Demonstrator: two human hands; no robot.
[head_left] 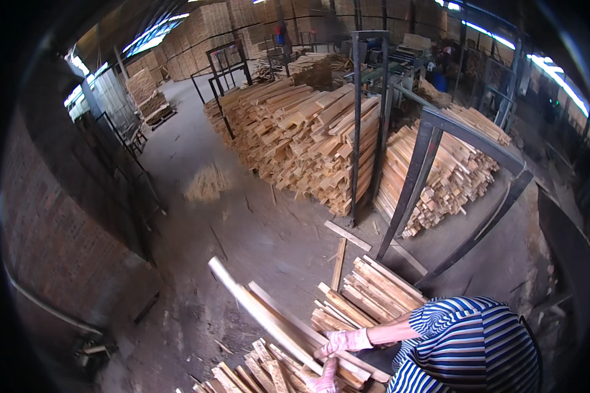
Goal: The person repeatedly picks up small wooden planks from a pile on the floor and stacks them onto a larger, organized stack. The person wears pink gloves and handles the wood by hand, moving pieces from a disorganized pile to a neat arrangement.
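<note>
Both my hands wear pinkish-white gloves and are close together at the lower edge. My right hand [345,342] reaches in from the right, under a blue, white and black striped sleeve, its fingers closed round long wooden boards. My left hand [324,380] is just below, gripping the near side of the same boards; its forearm is out of view. One pale wooden board [259,309] slants up and left from my hands, its far end over the floor. Another wooden board [288,313] lies alongside it. Below and left is a pile of loose wooden boards [242,376].
A stack of wooden strips [377,291] lies just beyond my right hand. A black metal frame [410,177] stands ahead to the right. Larger timber stacks [295,131] fill the middle distance. Sawdust [208,183] lies on the floor, and a brick wall [65,209] runs along the left.
</note>
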